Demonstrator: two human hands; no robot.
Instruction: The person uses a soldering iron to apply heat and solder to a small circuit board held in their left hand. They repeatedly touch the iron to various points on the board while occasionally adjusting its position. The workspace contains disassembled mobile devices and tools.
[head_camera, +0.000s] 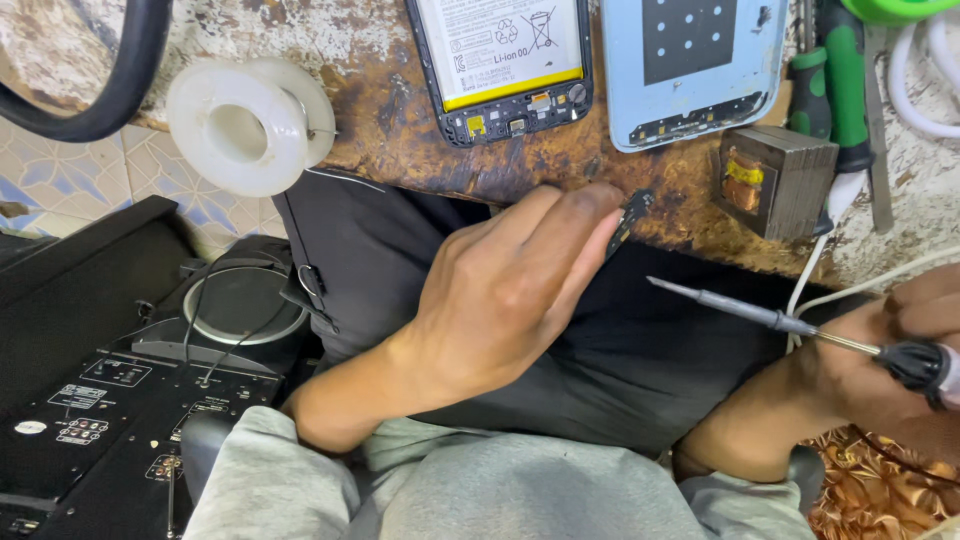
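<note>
**Visitor:** What are your fingers on, there at the bench edge?

**Repairer:** My left hand (510, 290) pinches a small dark circuit board (630, 215) between thumb and forefinger, closed narrow on it, right at the lip of the scorched wooden workbench (420, 140). My right hand (900, 350) is wrapped around a soldering iron (770, 318), its tip aimed leftward toward the board but clearly apart from it.

**Visitor:** And farther out?

**Repairer:** Just above the board lies an opened phone (500, 65), battery exposed, with a pale blue back cover (700, 70) beside it. A small transformer (775, 180) stands near the edge to the right, green-handled tools (845, 80) behind it. A white solder spool (250, 125) overhangs the left edge. A black amplifier panel (110, 400) sits down by my knee.

**Visitor:** What could go wrong?

**Repairer:** I'd say the tip is the worry. It hovers over my lap, so a slip could burn cloth or the finger steadying the board. The board looks thinly held over open air, so a nudge might drop it to the floor. The white cable (830, 280) trails close to the shaft and could scorch.
</note>
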